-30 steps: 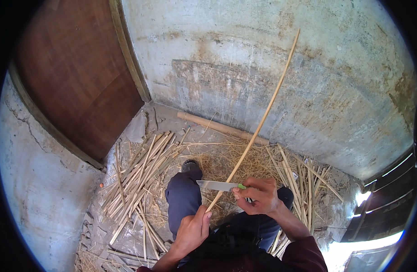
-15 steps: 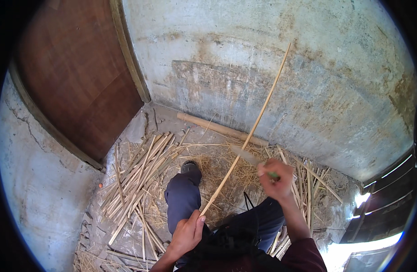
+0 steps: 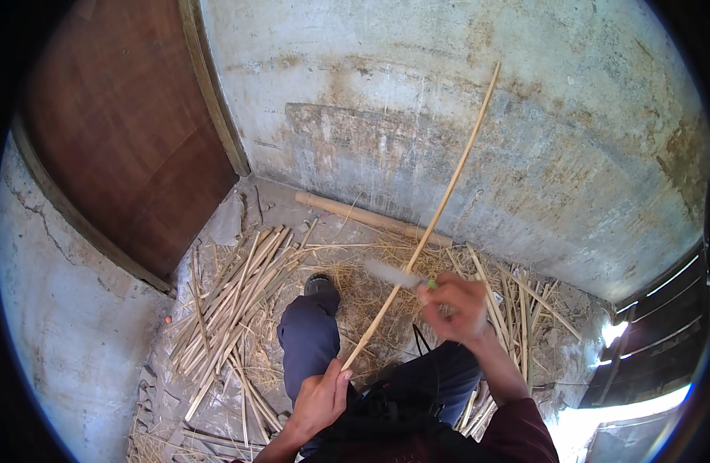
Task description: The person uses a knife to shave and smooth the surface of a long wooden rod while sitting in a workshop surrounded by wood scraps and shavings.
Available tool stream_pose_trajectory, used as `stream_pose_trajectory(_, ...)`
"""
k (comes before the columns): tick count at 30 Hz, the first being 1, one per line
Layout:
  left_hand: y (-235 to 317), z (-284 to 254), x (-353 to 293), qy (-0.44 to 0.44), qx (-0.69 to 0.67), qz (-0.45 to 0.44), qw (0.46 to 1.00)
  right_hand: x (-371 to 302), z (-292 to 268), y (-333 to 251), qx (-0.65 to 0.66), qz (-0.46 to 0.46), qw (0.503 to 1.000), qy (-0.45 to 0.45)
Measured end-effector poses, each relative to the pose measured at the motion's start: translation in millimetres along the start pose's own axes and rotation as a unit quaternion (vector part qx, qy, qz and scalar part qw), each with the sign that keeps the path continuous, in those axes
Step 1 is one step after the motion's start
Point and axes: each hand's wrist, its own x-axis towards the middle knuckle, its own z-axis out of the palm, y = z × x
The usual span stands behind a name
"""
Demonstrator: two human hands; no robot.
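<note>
A long, thin bamboo stick (image 3: 441,208) slants up and away to the right, its far end in front of the wall. My left hand (image 3: 321,398) is closed round its near end, thumb along the top. In my right hand (image 3: 457,307) is a knife (image 3: 392,274) with a green handle, gripped by curled fingers. The blade, slightly blurred, lies across the stick around the middle of its lower half. Whether the edge touches the stick I cannot tell.
Bamboo sticks (image 3: 239,301) lie heaped on the floor at left, with more sticks (image 3: 517,309) at right. A thick bamboo pole (image 3: 370,219) rests along the base of the stained wall (image 3: 416,147). Straw-like shavings (image 3: 362,301) cover the floor between. A brown door (image 3: 131,116) stands at upper left.
My right hand has moved a little left and toward me, carrying the knife blade across the stick. The stick's far end has risen slightly; my left hand keeps its hold.
</note>
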Motion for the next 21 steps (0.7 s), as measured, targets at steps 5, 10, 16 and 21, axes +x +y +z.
stream_pose_trajectory(5, -15.3, -0.6, -11.5, -0.005, 0.082, 0.022, 0.996, 18.0, -39.5, 43.9, -0.047, 0.063, 0.992, 0.097)
stream_pose_trajectory(10, -33.7, -0.8, -12.8, 0.016, 0.087, 0.028, 0.996, 12.1, -58.5, 78.3, 0.000, 0.200, 0.973, 0.115)
stream_pose_trajectory(16, -50.7, -0.9, 1.1, 0.021, 0.083, 0.027, 0.996, 0.1, -50.5, 77.3, 0.048, 0.234, 0.964, 0.114)
stream_pose_trajectory(21, -54.6, 4.5, 9.0, 0.011, 0.072, 0.016, 0.997, -17.2, -35.3, 63.0, 0.165, 0.251, 0.947, 0.111)
